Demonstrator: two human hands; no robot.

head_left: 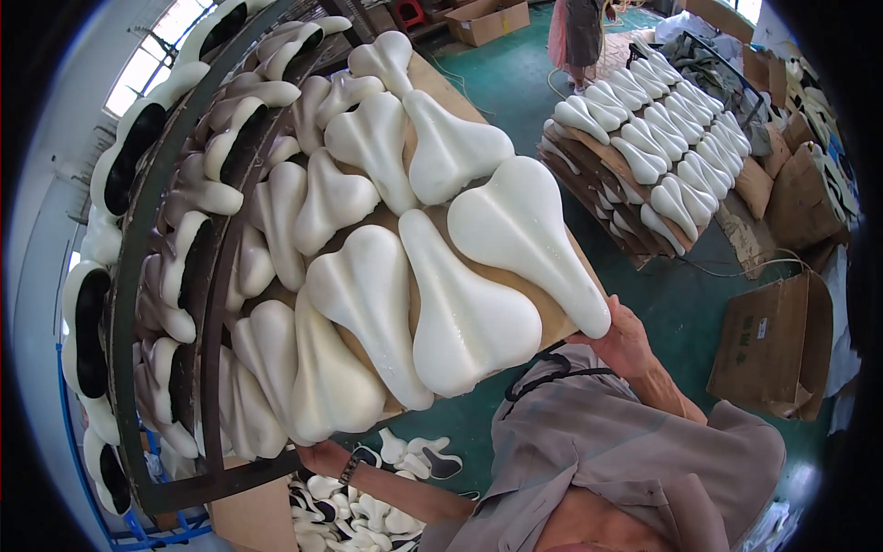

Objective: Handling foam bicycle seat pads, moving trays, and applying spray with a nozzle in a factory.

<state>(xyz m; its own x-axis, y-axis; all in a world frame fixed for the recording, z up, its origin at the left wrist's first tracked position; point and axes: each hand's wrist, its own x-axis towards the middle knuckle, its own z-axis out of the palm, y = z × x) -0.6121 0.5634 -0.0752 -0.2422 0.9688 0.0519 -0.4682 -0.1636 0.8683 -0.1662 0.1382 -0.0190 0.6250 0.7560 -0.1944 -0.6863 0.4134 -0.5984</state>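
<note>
A brown board [563, 317] carries several white foam bicycle saddle pads [501, 225] in rows, its left part inside a dark metal rack [212, 350]. At the board's right near corner my right hand [622, 342] is closed on the edge, beside the narrow nose of one pad. My left hand [324, 457], with a dark band at the wrist, is at the near edge by the rack's front bar. Its fingers are partly hidden under a pad [336, 400] and look closed on the board.
More saddle pads with black undersides [89, 317] hang along the rack's left side. Loose pads [368, 515] fill a box below my left arm. Loaded boards [644, 138] stand stacked at the far right, with a person [579, 46] behind. A cardboard box [771, 345] lies at right.
</note>
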